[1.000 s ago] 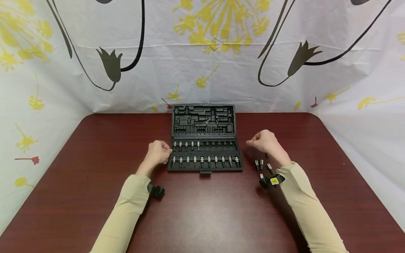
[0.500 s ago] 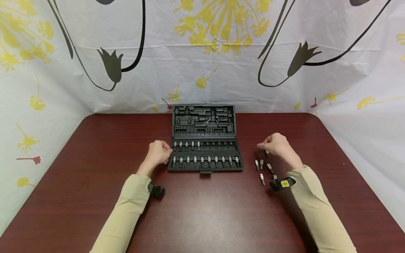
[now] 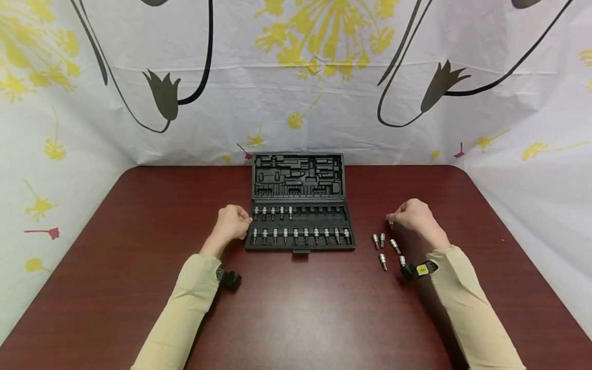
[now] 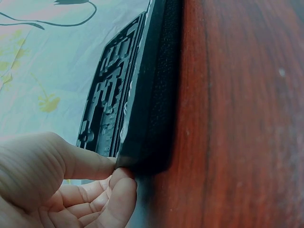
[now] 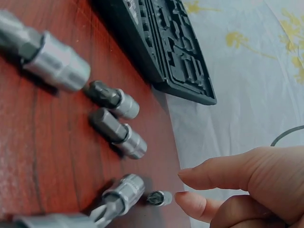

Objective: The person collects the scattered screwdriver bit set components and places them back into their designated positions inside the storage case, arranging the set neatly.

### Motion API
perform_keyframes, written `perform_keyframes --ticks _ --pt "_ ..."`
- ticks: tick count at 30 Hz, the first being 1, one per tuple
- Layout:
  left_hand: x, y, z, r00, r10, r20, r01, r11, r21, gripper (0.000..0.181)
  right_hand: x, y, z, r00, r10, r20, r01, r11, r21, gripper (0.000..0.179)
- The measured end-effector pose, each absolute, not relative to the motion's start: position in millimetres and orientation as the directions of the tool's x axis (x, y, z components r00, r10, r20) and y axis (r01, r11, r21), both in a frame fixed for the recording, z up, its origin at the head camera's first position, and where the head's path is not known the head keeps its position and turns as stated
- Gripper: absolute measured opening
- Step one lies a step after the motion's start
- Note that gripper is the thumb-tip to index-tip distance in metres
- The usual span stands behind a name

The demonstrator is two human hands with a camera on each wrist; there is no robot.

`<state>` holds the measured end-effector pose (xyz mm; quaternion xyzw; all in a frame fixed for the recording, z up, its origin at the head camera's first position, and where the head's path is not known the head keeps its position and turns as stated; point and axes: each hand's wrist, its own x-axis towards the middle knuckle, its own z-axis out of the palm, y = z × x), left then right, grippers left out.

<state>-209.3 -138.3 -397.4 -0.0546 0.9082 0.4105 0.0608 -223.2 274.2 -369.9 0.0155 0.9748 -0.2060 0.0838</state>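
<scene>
Along its left side, the open black case (image 3: 300,224) is pinched at the edge between thumb and forefinger of the left hand (image 3: 232,222). Loose bit sockets (image 3: 383,261) are scattered on the table (image 3: 300,308) right of the case; just beside the farthest bit socket (image 5: 160,197), the right hand (image 3: 414,217) is held with thumb and forefinger slightly parted, nothing being gripped.

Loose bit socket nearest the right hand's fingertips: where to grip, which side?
Probably best to pinch the bit socket across its round silver end, thumb and finger coming down from above at that end. It lies on its side on the table, silver end towards the right hand, dark tip pointing away.
</scene>
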Motion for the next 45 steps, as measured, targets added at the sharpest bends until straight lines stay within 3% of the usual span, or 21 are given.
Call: perform_keyframes --ticks 32,45 --pt "-209.9 -137.8 -399.5 -0.986 -0.058 -0.154 -0.153 0.663 0.732 0.010 -233.1 277.1 -382.6 -0.961 0.044 -0.272 0.171 0.870 -0.463 0.032" --pt "-210.0 -138.0 -399.5 -0.986 -0.058 -0.159 -0.157 0.664 0.731 0.011 -235.2 259.4 -374.4 -0.977 -0.028 -0.213 0.093 0.840 -0.534 0.031"
